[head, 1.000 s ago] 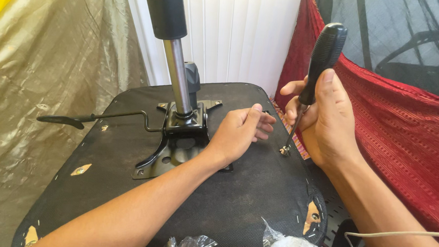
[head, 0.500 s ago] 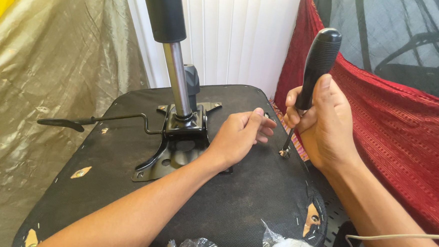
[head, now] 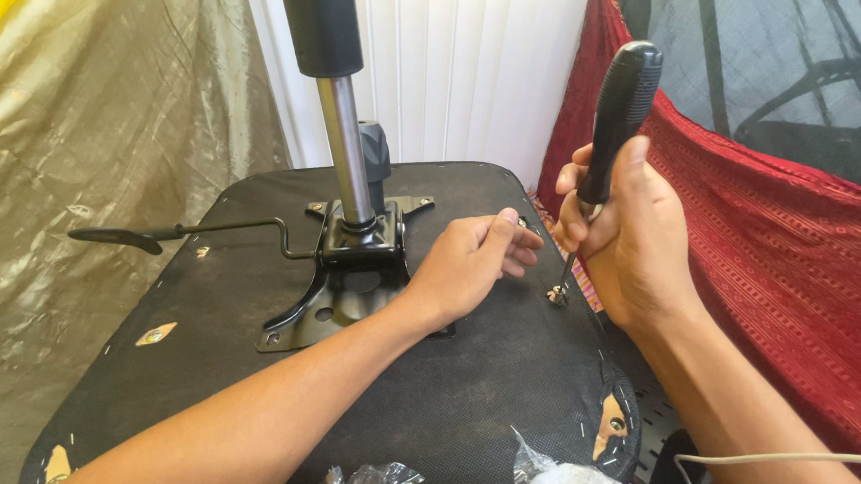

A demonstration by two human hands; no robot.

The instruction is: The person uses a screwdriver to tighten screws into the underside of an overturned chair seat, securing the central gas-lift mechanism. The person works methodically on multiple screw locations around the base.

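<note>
My right hand [head: 627, 233] grips a black-handled screwdriver [head: 619, 105], held nearly upright, its tip on a small metal screw [head: 556, 296] near the right edge of an upturned chair seat [head: 462, 391] covered in black fabric. My left hand [head: 474, 264] rests palm down on the seat, fingers curled, just left of the screw and holding nothing. A black metal mounting plate [head: 334, 296] is fixed at the seat's middle. A gas-lift cylinder [head: 335, 100] rises from it, and a thin lever [head: 186, 231] sticks out to the left.
Crumpled clear plastic bags [head: 556, 479] lie on the seat's near edge. A red woven cloth [head: 763, 259] hangs at the right, a gold shiny sheet [head: 72, 154] at the left, a white ribbed wall [head: 459, 67] behind. A thin white cable [head: 783, 457] crosses my right forearm.
My right hand and the screwdriver have shifted slightly, with the tip now set on the screw. My left hand has stayed on the seat, fingers curled a little more.
</note>
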